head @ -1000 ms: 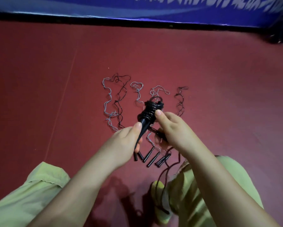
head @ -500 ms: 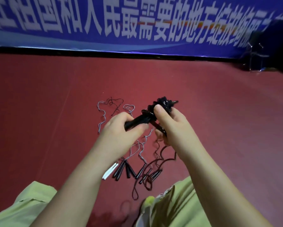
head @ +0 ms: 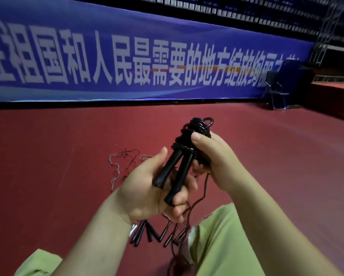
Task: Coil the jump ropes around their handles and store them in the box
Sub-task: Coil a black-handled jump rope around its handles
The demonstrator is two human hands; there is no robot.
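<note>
Kneeling w/ green trouser legs (head: 223,242) at 6 o'clock, red floor (head: 47,156) all around. Just past knees, approx 6 o'clock of the hands: row of loose black handles (head: 147,233) plus one white handle (head: 133,230) lying on floor, not yet wound. Mid-frame: left hand (head: 145,190) curled round lower ends of two black handles (head: 175,172), thumb up along the side, fingers clamped. Right hand (head: 213,156) at 2 o'clock of left, thumb + fingers pinching the wound black cord bundle (head: 197,132) at top of those handles, small loop sticking out at 1 o'clock. Free tail of cord (head: 197,200) hanging from under right hand down to floor near 6 o'clock, so winding prob. nearly done but not finished. Beyond hands, 10 o'clock: thin tangled ropes (head: 119,166) spread on floor, grey and dark, uncoiled. Farther, 12 o'clock: blue banner (head: 127,62) w/ white characters; folding chair (head: 274,90) at 2 o'clock. No box in view. Est. progress: first rope in hand, several left, nothing stored as far as visible.
</note>
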